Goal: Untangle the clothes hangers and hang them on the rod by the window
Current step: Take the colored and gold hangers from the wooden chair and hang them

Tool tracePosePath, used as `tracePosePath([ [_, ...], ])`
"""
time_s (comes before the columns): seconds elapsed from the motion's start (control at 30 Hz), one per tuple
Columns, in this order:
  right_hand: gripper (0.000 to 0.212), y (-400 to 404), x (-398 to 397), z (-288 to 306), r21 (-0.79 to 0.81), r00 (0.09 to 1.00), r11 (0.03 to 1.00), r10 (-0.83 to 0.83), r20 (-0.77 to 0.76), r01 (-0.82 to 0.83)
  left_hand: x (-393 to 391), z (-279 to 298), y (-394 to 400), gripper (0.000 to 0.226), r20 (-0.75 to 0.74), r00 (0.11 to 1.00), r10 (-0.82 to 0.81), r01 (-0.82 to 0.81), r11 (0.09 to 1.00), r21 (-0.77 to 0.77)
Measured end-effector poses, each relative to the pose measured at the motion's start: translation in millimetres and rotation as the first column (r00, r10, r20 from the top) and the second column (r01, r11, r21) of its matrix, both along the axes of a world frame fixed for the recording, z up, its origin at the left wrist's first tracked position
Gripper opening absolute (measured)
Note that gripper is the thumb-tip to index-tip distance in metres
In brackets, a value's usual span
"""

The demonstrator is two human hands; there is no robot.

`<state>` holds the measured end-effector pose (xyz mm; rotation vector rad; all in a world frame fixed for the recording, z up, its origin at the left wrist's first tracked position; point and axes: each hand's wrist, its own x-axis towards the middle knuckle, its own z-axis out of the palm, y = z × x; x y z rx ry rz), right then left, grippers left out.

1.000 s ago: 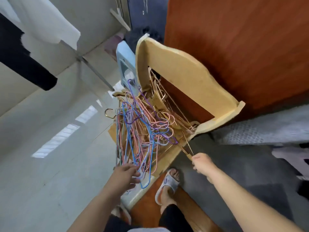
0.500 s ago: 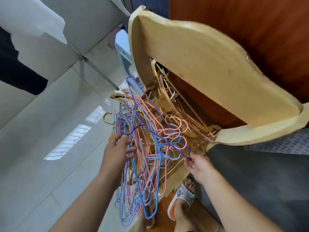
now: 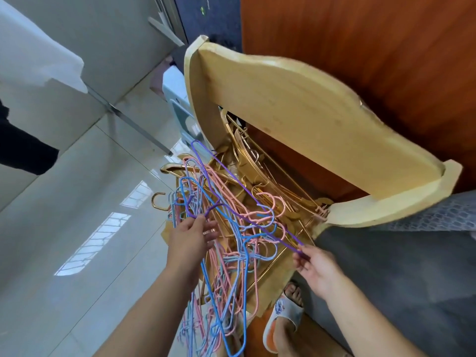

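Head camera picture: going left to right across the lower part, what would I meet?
Pale tiled floor → left hand → tangle of coloured hangers → right hand pinching the purple hanger → grey surface.

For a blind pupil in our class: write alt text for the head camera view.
Two hands work at a tangled pile of hangers on a wooden chair: the left hand reaches into the pile, and the right hand pinches a purple hanger.

We see bright daylight; window glare patches gleam on the glossy floor (image 3: 64,228). Wide-angle distortion bends the edges, and everything looks slightly soft.
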<state>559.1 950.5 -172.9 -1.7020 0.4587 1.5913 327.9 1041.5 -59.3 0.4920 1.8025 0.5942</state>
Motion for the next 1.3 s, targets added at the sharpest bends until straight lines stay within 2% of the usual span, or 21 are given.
tracePosePath([
  [0.23, 0.011, 5.6, 2.0, 1.6, 0.009, 0.996, 1.0, -0.003, 0.088, 0.002, 6.1, -1.1, 4.2, 0.025, -0.033, 0.999, -0.013, 0.014, 0.999, 0.049],
  [0.43, 0.022, -0.1, 0.5, 0.6, 0.032, 0.994, 0.997, 0.065, 0.091, -0.068, 5.6, -0.2, 4.1, 0.028, -0.091, 0.995, -0.049, 0.054, 0.997, 0.053],
  [0.6, 0.025, 8.3, 0.2, -2.1, 0.022, 0.988, 0.991, 0.13, 0.08, -0.132, 9.7, 5.0, 2.8, 0.027, -0.076, 0.995, -0.072, 0.081, 0.989, 0.125],
  [0.9, 0.023, 17.0, 7.2, -7.4, -0.04, 0.987, 0.988, 0.152, 0.054, -0.15, 30.0, 15.5, 18.5, 0.025, -0.056, 0.963, -0.263, 0.268, 0.926, 0.265],
  [1.0, 0.025, 17.7, 12.8, -10.8, -0.05, 0.975, 0.976, 0.214, 0.057, -0.211, 38.4, 18.4, 23.6, 0.026, -0.045, 0.952, -0.302, 0.302, 0.907, 0.294],
  [1.07, 0.032, 18.9, 14.7, -11.6, -0.064, 0.932, 0.938, 0.345, 0.109, -0.34, 45.1, 20.1, 27.3, 0.027, -0.04, 0.937, -0.347, 0.342, 0.891, 0.3],
  [1.17, 0.05, 20.9, 14.5, -8.8, -0.061, 0.815, 0.839, 0.541, 0.207, -0.541, 55.4, 24.7, 33.9, 0.028, 0.002, 0.91, -0.414, 0.393, 0.865, 0.313],
  [1.23, 0.046, 19.2, 14.1, -3.0, 0.005, 0.729, 0.76, 0.622, 0.285, -0.65, 61.1, 27.4, 37.9, 0.029, 0.053, 0.893, -0.447, 0.411, 0.857, 0.311],
  [1.3, 0.035, 14.6, 14.6, -2.5, 0.065, 0.597, 0.629, 0.692, 0.406, -0.774, 65.4, 28.1, 41.3, 0.034, 0.102, 0.874, -0.475, 0.426, 0.85, 0.309],
])
